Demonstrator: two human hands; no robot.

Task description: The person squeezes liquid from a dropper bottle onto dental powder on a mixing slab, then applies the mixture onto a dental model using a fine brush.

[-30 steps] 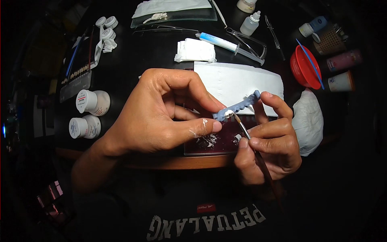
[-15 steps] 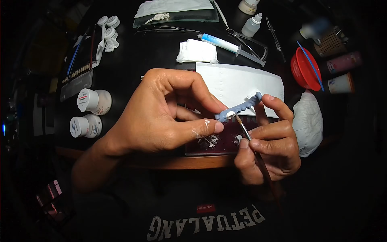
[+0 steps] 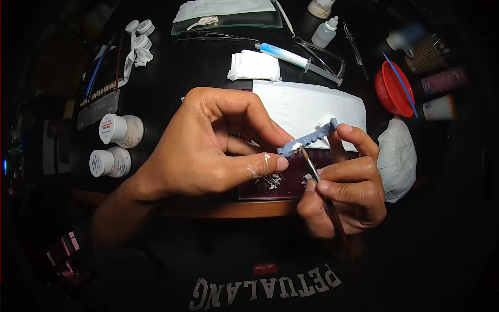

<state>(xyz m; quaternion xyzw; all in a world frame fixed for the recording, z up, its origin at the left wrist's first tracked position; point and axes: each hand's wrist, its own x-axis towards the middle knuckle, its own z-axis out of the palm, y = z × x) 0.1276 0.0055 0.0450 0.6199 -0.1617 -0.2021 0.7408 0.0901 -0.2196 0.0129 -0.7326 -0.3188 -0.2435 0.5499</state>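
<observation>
My left hand (image 3: 202, 145) pinches the left end of a blue-grey scalloped mould (image 3: 314, 138) between thumb and index finger. White paste (image 3: 297, 147) sits on the mould near that pinch. A thin brush (image 3: 314, 170) is held by the thumb and fingers of my right hand (image 3: 348, 187), its tip at the paste. One raised finger of the right hand is at the mould's right end. White smears mark my left thumb. Below the mould, white shavings (image 3: 271, 181) lie on a dark red plate (image 3: 260, 193).
White paper (image 3: 306, 99) lies behind the hands, with a folded white pad (image 3: 253, 65) and a syringe (image 3: 283, 54) beyond. A red bowl (image 3: 387, 91) and white bundle (image 3: 397, 161) stand right. Two jars (image 3: 120, 130) (image 3: 110, 162) stand left.
The view has shifted slightly since the earliest frame. My right hand has moved a little down and left, and the brush has tilted slightly against the paste.
</observation>
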